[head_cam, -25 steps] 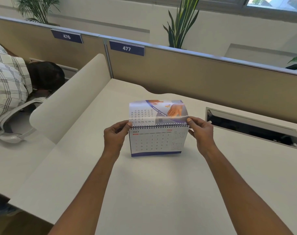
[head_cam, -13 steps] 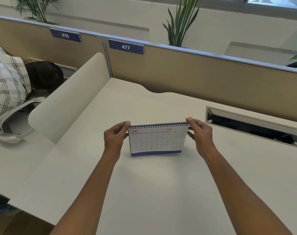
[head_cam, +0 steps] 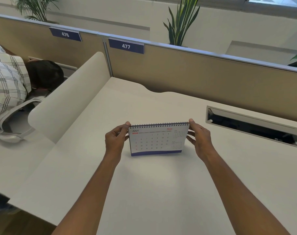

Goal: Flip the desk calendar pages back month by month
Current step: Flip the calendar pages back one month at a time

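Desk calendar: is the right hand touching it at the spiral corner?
Touching. The head view shows the right hand with its fingertips pinched on the top right corner of the desk calendar, no gap visible.

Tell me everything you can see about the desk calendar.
The desk calendar stands upright on the pale desk, a white card page headed JULY 2026, with a date grid, two small month grids at right and a blue band along the bottom. Dark wire spiral binds its top edge. The left hand and right hand pinch its upper corners.
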